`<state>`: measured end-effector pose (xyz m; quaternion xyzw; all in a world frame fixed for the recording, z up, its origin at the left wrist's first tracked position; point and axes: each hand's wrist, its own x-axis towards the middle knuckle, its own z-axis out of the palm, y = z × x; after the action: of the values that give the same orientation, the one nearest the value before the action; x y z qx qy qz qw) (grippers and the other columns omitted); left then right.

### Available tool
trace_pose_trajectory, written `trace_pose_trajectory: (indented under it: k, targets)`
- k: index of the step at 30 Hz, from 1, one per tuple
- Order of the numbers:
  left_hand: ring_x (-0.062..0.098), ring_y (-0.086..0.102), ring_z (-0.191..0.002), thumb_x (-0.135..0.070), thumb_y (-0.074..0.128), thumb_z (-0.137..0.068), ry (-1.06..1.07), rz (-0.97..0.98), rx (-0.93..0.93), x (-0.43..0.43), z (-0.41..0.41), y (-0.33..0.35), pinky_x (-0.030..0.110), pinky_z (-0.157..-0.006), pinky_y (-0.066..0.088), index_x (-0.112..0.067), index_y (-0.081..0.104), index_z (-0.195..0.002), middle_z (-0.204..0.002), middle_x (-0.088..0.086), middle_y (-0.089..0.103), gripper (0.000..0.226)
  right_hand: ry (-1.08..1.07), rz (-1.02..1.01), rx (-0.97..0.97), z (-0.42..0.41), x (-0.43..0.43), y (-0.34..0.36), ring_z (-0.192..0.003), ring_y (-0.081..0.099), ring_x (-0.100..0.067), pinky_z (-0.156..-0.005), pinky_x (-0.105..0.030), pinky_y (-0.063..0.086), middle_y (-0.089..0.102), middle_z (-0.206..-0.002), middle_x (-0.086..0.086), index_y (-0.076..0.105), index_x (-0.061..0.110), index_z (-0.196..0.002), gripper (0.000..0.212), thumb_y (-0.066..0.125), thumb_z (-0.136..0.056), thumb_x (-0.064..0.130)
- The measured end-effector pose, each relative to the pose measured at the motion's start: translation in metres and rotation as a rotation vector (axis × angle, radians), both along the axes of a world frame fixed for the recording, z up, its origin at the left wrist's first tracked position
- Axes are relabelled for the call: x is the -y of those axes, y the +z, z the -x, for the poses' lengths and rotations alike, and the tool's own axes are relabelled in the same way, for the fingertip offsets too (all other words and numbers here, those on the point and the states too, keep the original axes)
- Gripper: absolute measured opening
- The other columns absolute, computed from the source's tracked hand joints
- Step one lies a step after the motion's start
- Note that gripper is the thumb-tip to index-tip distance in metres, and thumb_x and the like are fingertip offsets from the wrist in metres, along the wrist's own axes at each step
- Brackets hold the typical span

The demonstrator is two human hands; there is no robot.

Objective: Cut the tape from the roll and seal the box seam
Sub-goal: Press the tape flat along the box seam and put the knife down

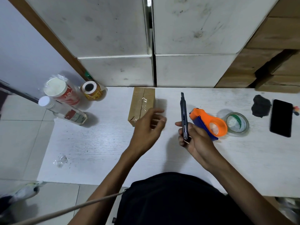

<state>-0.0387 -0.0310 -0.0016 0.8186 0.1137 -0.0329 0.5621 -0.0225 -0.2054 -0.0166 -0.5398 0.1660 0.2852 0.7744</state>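
The fingers (184, 133) of the right hand (197, 140) are wrapped around the lower end of a dark utility knife (184, 114), which stands nearly upright above the counter (97, 143), tip pointing away from the person. The left hand (146, 129) hovers loose and empty, its fingers (158, 118) spread and slightly blurred, just at the near right corner of the cardboard box (141, 106).

The box lies near the back edge of the counter, and a strip of clear tape already shows along its centre seam, wrinkled around the middle. Judging from this, the sealing looks largely done, and the step in hand seems to be either trimming with the knife or putting it away; I cannot tell whether the blade is extended. The next move likely calls for the left hand to steady the box or press the tape flat while the knife stays clear of those fingers.

Just behind the right hand sits an orange and blue tape dispenser (209, 123), and beside it a roll of clear tape (237, 124). Further right lie a dark crumpled cloth (260, 108) and a black phone (281, 117). To the left stand a clear bottle (65, 111), a wrapped stack of cups (63, 91) and a yellow label roll (91, 90), all well apart from the box. Nothing blocks the way between hands and box; a scrap of clear plastic (60, 160) lies near the front left.
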Motion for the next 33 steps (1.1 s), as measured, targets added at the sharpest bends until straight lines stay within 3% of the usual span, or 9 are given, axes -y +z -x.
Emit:
trace_pose_trajectory:
  k: [3,5,7,9,11,17,23,27,33]
  targets:
    - [0.015,0.072,-0.078,-0.036,0.050,-0.103,-0.074,0.349,-0.206,0.018,-0.007,0.019,0.035,-0.087,0.059,-0.013,0.068,-0.118,-0.086,-0.003,0.075,0.033,0.028,-0.167,0.039,0.005,-0.009,0.026,-0.053,0.050,-0.011,-0.050,-0.019,0.040,0.060,-0.069,-0.002,0.061,0.004,-0.102,0.033,0.031,-0.105,0.016]
    - [0.019,0.061,-0.063,-0.039,0.046,-0.105,-0.093,0.464,-0.206,0.025,-0.009,0.026,0.034,-0.077,0.057,-0.009,0.073,-0.111,-0.066,0.006,0.061,0.041,0.039,-0.171,0.091,0.006,-0.014,0.035,-0.054,0.050,-0.011,-0.050,-0.019,0.040,0.060,-0.070,-0.004,0.061,0.005,-0.095,0.033,0.031,-0.104,0.018]
    - [0.022,0.054,-0.063,-0.040,0.046,-0.105,-0.081,0.443,-0.160,0.029,-0.009,0.028,0.031,-0.068,0.052,-0.012,0.076,-0.105,-0.076,0.029,0.060,0.041,0.067,-0.085,0.159,0.006,-0.016,0.038,-0.058,0.050,-0.013,-0.054,-0.021,0.039,0.060,-0.073,-0.005,0.061,0.006,-0.093,0.035,0.031,-0.105,0.018]
    - [0.020,0.054,-0.066,-0.039,0.047,-0.104,-0.061,0.430,-0.124,0.031,-0.008,0.029,0.031,-0.065,0.049,-0.013,0.076,-0.103,-0.094,0.031,0.067,0.039,0.085,-0.016,0.206,0.007,-0.016,0.039,-0.061,0.050,-0.013,-0.057,-0.023,0.039,0.064,-0.074,-0.001,0.063,0.007,-0.094,0.037,0.030,-0.105,0.018]
    - [0.019,0.059,-0.070,-0.035,0.048,-0.104,-0.052,0.434,-0.110,0.032,-0.008,0.031,0.029,-0.066,0.050,-0.011,0.076,-0.103,-0.099,0.026,0.071,0.037,0.081,0.004,0.216,0.007,-0.016,0.038,-0.061,0.051,-0.013,-0.060,-0.026,0.040,0.066,-0.072,0.004,0.065,0.008,-0.093,0.037,0.031,-0.106,0.017]
    - [0.015,0.054,-0.050,-0.026,0.046,-0.106,-0.073,0.401,-0.043,0.034,-0.008,0.035,0.027,-0.055,0.049,-0.006,0.073,-0.103,-0.091,0.029,0.068,0.034,0.068,0.035,0.258,0.007,-0.020,0.039,-0.057,0.053,-0.008,-0.059,-0.027,0.040,0.065,-0.066,0.008,0.063,0.010,-0.095,0.035,0.030,-0.105,0.014]
    - [0.018,0.053,-0.046,-0.022,0.046,-0.106,-0.085,0.414,-0.022,0.036,-0.012,0.037,0.027,-0.052,0.048,-0.003,0.071,-0.101,-0.084,0.030,0.065,0.032,0.048,0.030,0.285,0.004,-0.019,0.038,-0.056,0.053,-0.008,-0.058,-0.026,0.040,0.064,-0.064,0.008,0.063,0.010,-0.092,0.036,0.030,-0.105,0.012]
    - [0.023,0.054,-0.045,-0.018,0.045,-0.106,-0.099,0.436,-0.008,0.036,-0.013,0.035,0.024,-0.050,0.046,-0.001,0.070,-0.103,-0.074,0.017,0.064,0.031,0.046,0.047,0.300,0.004,-0.018,0.034,-0.057,0.052,-0.012,-0.057,-0.028,0.039,0.063,-0.064,0.007,0.065,0.013,-0.091,0.038,0.030,-0.106,0.012]
    - [0.019,0.054,-0.049,-0.007,0.045,-0.105,-0.145,0.452,0.017,0.035,-0.010,0.027,0.023,-0.053,0.047,-0.002,0.067,-0.109,-0.090,0.038,0.061,0.023,0.059,0.059,0.314,0.003,-0.017,0.027,-0.057,0.046,-0.014,-0.059,-0.031,0.036,0.057,-0.059,0.004,0.063,0.010,-0.093,0.037,0.029,-0.106,0.015]
